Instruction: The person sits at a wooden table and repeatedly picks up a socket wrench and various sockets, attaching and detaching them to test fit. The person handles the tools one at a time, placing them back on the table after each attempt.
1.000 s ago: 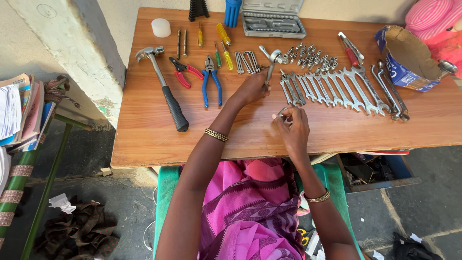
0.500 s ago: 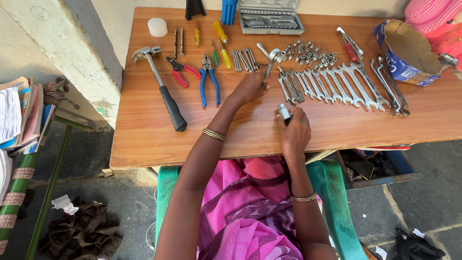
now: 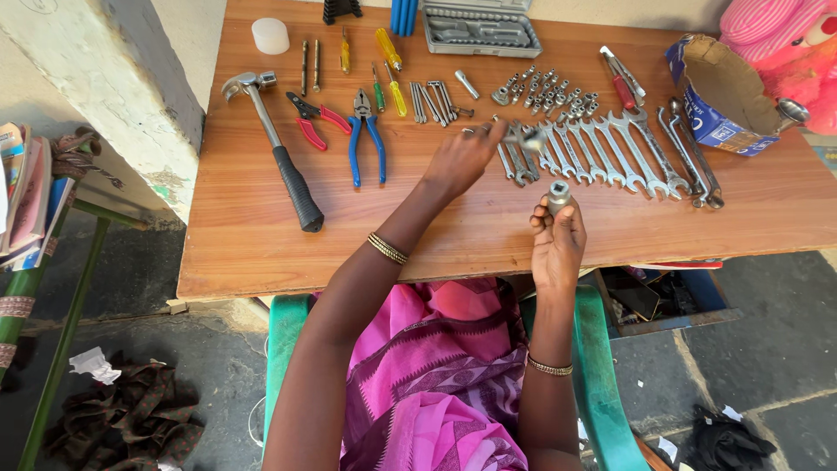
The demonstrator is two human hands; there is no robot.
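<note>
Head view: socket above table edge

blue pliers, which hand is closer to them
Left. The left hand is over the table just right of the blue pliers, holding a small metal tool. The right hand is farther right, near the table's front edge, holding a socket.

My left arm runs from near-left, forearm angled far and right, wrist roughly straight. Left hand is knuckles up, fingers curled and bunched toward the right, pinched shut around something small; it's blurred, can't tell the exact grip. Right forearm comes almost straight up from the near edge, elbow tucked in. Right hand is raised, back toward me, fingertips gathered upward and closed in a pinch. Hands are near each other, not touching.
</note>
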